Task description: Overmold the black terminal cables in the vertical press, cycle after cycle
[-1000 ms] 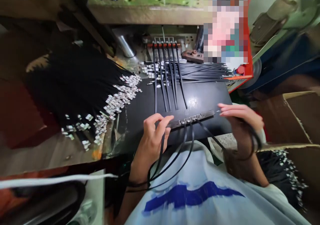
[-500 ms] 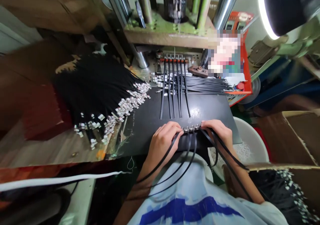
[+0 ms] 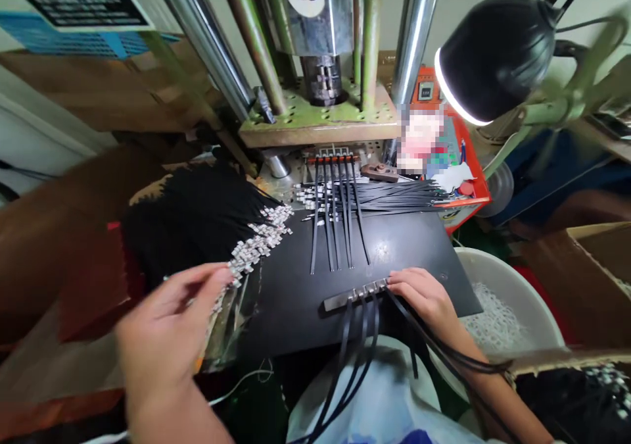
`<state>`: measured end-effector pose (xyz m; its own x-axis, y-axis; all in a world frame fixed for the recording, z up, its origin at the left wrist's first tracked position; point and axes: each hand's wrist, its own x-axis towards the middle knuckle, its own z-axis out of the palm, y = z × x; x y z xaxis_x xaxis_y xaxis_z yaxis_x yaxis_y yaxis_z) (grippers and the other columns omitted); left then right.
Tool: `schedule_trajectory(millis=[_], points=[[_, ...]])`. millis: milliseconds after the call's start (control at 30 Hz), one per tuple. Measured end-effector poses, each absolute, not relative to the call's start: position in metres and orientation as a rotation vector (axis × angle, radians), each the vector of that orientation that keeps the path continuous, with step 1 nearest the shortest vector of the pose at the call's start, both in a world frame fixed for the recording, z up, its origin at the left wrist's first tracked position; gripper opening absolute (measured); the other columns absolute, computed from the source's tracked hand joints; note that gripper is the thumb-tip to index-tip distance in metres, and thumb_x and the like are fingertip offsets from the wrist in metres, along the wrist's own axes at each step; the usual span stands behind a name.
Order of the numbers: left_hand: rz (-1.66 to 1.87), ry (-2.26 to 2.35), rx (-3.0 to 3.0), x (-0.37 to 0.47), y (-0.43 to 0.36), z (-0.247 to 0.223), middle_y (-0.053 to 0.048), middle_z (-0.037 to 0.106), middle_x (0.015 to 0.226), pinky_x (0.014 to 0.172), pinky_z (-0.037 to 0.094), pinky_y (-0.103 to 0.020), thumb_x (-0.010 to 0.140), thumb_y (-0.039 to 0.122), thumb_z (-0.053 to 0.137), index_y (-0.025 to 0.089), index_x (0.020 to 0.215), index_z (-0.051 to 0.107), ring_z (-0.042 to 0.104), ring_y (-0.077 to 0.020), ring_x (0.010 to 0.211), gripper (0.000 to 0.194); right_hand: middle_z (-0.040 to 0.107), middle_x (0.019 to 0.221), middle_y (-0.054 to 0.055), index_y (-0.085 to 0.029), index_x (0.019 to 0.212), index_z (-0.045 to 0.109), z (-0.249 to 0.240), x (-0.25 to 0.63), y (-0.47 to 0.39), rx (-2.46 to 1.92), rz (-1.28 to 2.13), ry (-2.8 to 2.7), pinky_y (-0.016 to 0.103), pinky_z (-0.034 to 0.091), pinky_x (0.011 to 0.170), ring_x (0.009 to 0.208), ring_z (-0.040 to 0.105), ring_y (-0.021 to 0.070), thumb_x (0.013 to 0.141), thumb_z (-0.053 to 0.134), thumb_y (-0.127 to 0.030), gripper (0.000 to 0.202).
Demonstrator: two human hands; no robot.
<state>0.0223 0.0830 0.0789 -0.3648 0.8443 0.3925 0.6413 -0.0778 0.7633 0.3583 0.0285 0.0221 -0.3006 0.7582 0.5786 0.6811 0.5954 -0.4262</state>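
My left hand [image 3: 170, 319] reaches to the near edge of a heap of black cords [image 3: 192, 214] with white-and-silver ends. Its thumb and forefinger are pinched together among those ends; what lies between the tips is hidden. My right hand [image 3: 424, 299] grips the right end of a narrow metal bar [image 3: 338, 300] above the front of the black work surface. Several black cords [image 3: 363, 329] are set along the bar's right half and hang down toward my lap; others trail past my right wrist. The bar's left part is bare.
Behind stands a press with a green plate [image 3: 320, 118]. Below it, a second row of cords sticks out of a metal holder [image 3: 329, 158], over a sideways bundle [image 3: 394, 196]. A lamp [image 3: 497, 56], a white tub [image 3: 537, 299] and cardboard boxes are on the right.
My left hand has let go of the bar's left end and moved left to the cord heap. My right hand still holds the bar. The camera view has tilted up.
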Motion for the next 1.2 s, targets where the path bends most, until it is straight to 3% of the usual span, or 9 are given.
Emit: schedule_trajectory(millis=[67, 200, 400, 633, 767, 933, 1000, 1100, 1200], points=[[1.468, 1.995, 1.580, 0.026, 0.088, 0.097, 0.007, 0.072, 0.089, 0.082, 0.054, -0.040, 0.078, 0.043, 0.071, 0.031, 0.098, 0.072, 0.066, -0.0198, 0.082, 0.024, 0.074, 0.094, 0.004, -0.023, 0.095, 0.065, 0.025, 0.362, 0.029, -1.167, 0.229, -2.044, 0.031, 0.053, 0.088, 0.096, 0.069, 0.0172, 0.098, 0.042, -0.016, 0.024], [1.150, 1.672, 2.014, 0.071, 0.112, 0.116, 0.003, 0.072, 0.089, 0.078, 0.054, -0.030, 0.081, 0.037, 0.069, 0.026, 0.092, 0.071, 0.066, -0.0153, 0.077, 0.016, 0.074, 0.100, 0.002, -0.025, 0.099, 0.065, 0.021, 0.373, 0.030, -1.210, 0.575, -1.880, 0.026, 0.055, 0.082, 0.095, 0.070, 0.0156, 0.097, 0.044, -0.019, 0.021], [0.766, 1.162, 2.477, 0.137, 0.149, 0.098, 0.000, 0.071, 0.091, 0.079, 0.050, -0.027, 0.092, 0.025, 0.056, 0.020, 0.093, 0.066, 0.066, -0.0141, 0.083, 0.012, 0.075, 0.080, -0.002, -0.024, 0.077, 0.060, 0.013, 0.375, 0.034, -1.232, 0.660, -1.731, 0.041, 0.044, 0.103, 0.096, 0.072, 0.0195, 0.091, 0.049, -0.012, 0.021], [0.659, 1.132, 2.450, 0.140, 0.148, 0.074, 0.000, 0.070, 0.093, 0.081, 0.050, -0.029, 0.094, 0.023, 0.052, 0.020, 0.091, 0.065, 0.066, -0.0157, 0.086, 0.013, 0.070, 0.073, -0.001, -0.022, 0.070, 0.057, 0.029, 0.367, 0.042, -1.335, 0.744, -1.689, 0.028, 0.051, 0.078, 0.083, 0.070, 0.0170, 0.084, 0.049, -0.008, 0.021], [0.682, 1.121, 2.491, 0.135, 0.144, 0.064, -0.001, 0.070, 0.091, 0.081, 0.051, -0.030, 0.094, 0.022, 0.051, 0.019, 0.091, 0.064, 0.065, -0.0166, 0.085, 0.013, 0.069, 0.074, 0.000, -0.022, 0.075, 0.060, 0.027, 0.366, 0.038, -1.379, 0.678, -1.739, 0.029, 0.050, 0.077, 0.078, 0.068, 0.0166, 0.085, 0.047, -0.011, 0.021], [0.714, 1.055, 2.578, 0.134, 0.140, 0.058, -0.002, 0.070, 0.090, 0.080, 0.052, -0.030, 0.095, 0.021, 0.050, 0.018, 0.093, 0.064, 0.066, -0.0167, 0.084, 0.014, 0.074, 0.092, 0.002, -0.024, 0.091, 0.070, 0.033, 0.402, 0.049, -1.310, 0.978, -1.881, 0.033, 0.049, 0.092, 0.097, 0.069, 0.0209, 0.090, 0.050, -0.024, 0.020], [0.723, 1.049, 2.624, 0.133, 0.140, 0.057, -0.002, 0.070, 0.089, 0.080, 0.052, -0.031, 0.096, 0.021, 0.049, 0.018, 0.094, 0.064, 0.066, -0.0172, 0.083, 0.015, 0.073, 0.087, 0.003, -0.024, 0.094, 0.071, 0.041, 0.424, 0.072, -1.435, 0.842, -1.777, 0.032, 0.051, 0.084, 0.088, 0.069, 0.0208, 0.090, 0.051, -0.033, 0.022], [0.756, 1.067, 2.691, 0.130, 0.142, 0.057, -0.003, 0.070, 0.088, 0.079, 0.053, -0.032, 0.096, 0.021, 0.048, 0.017, 0.093, 0.064, 0.066, -0.0180, 0.082, 0.016, 0.062, 0.068, 0.002, -0.021, 0.091, 0.066, 0.050, 0.451, 0.131, -1.665, 0.363, -1.462, 0.031, 0.047, 0.067, 0.068, 0.061, 0.0197, 0.090, 0.041, -0.042, 0.032], [0.811, 1.076, 2.725, 0.127, 0.143, 0.058, -0.003, 0.070, 0.087, 0.076, 0.053, -0.032, 0.096, 0.020, 0.048, 0.017, 0.092, 0.063, 0.066, -0.0180, 0.080, 0.016, 0.053, 0.062, 0.000, -0.020, 0.090, 0.060, 0.051, 0.465, 0.198, -1.747, 0.179, -1.351, 0.032, 0.042, 0.062, 0.061, 0.052, 0.0196, 0.084, 0.044, -0.044, 0.029]])
